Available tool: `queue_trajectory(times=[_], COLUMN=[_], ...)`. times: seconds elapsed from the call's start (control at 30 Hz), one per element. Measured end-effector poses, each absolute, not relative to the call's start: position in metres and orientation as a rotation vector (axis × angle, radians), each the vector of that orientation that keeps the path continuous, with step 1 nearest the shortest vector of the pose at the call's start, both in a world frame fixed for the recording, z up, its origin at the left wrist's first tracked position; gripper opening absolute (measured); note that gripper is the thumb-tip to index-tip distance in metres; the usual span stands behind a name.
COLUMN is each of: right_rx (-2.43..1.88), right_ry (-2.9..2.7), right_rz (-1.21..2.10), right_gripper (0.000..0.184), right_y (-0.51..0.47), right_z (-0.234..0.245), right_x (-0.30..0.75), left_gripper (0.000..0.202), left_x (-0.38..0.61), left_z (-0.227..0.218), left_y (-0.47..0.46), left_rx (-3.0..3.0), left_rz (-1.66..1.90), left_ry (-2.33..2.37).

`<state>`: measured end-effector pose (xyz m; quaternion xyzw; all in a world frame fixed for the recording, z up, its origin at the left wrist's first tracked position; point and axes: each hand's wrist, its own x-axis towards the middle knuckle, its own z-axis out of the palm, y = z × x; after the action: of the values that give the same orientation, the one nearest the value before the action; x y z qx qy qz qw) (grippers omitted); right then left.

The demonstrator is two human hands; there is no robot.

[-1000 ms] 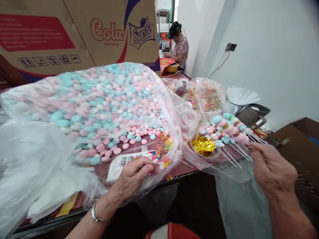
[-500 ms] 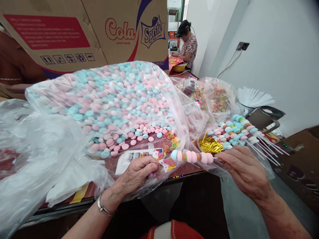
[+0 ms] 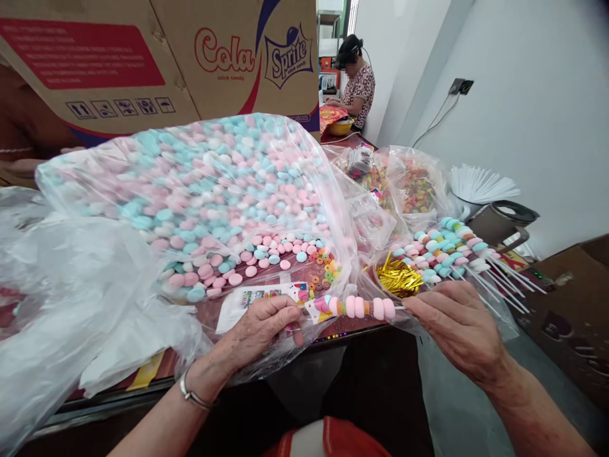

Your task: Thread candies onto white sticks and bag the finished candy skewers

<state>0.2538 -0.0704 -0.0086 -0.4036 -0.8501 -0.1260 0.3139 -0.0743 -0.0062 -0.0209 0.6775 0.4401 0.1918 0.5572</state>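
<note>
My right hand (image 3: 457,327) pinches the white stick of a candy skewer (image 3: 359,307), held level over the table edge. Pink marshmallow-like pieces and orange and green gummy rings are threaded along it. My left hand (image 3: 273,320) is closed on a clear printed bag (image 3: 320,308) with a colourful pattern. The skewer's left end overlaps the bag, and its tip piece shows through the film. Behind my left hand lie more white printed bags (image 3: 233,308). Near my right hand are gold twist ties (image 3: 398,278) and several finished skewers (image 3: 445,247).
A large plastic bag of pink, blue and white candies (image 3: 214,178) fills the table's middle, before a cardboard box (image 3: 228,63). Gummy rings (image 3: 326,270) lie at its mouth. White sticks (image 3: 483,184) and a mug (image 3: 504,222) stand right. A person (image 3: 356,89) sits farther back.
The skewer has moved left, toward my left hand, and its tip piece is now inside or behind the printed film. My right hand moved slightly left with it.
</note>
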Motion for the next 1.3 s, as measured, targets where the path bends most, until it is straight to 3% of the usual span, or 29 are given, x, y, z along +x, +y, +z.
queue_trajectory(times=[0.37, 0.7, 0.8, 0.9, 1.07, 1.2, 1.3], right_rx=[-1.092, -1.047, -1.086, -1.165, -1.258, -1.285, -1.265], right_ry=[-2.307, -2.503, -2.449, -2.306, -1.924, -1.775, -1.776], right_rz=[0.056, 0.246, 0.272, 0.346, 0.557, 0.543, 0.472], right_gripper=[0.016, 0.025, 0.024, 0.024, 0.020, 0.018, 0.018], right_y=[-0.055, -0.061, -0.066, -0.073, -0.084, -0.086, -0.084], right_z=[-0.016, -0.022, -0.031, -0.041, -0.054, -0.058, -0.059], right_x=[0.234, 0.209, 0.204, 0.196, 0.176, 0.167, 0.164], left_gripper=[0.030, 0.014, 0.021, 0.035, 0.031, 0.010, 0.020], left_x=[-0.070, -0.057, -0.056, -0.049, -0.041, -0.055, -0.070], left_z=[-0.010, 0.005, 0.004, 0.015, 0.048, 0.040, 0.016], left_y=[0.000, -0.014, -0.014, -0.020, -0.056, -0.087, -0.084], left_rx=[1.786, 1.816, 1.929, 2.099, 2.227, 1.914, 1.328], left_rz=[0.133, -0.004, 0.087, 0.409, 0.930, 0.912, 0.806], left_ry=[0.826, 0.810, 0.847, 0.953, 0.977, 1.223, 1.352])
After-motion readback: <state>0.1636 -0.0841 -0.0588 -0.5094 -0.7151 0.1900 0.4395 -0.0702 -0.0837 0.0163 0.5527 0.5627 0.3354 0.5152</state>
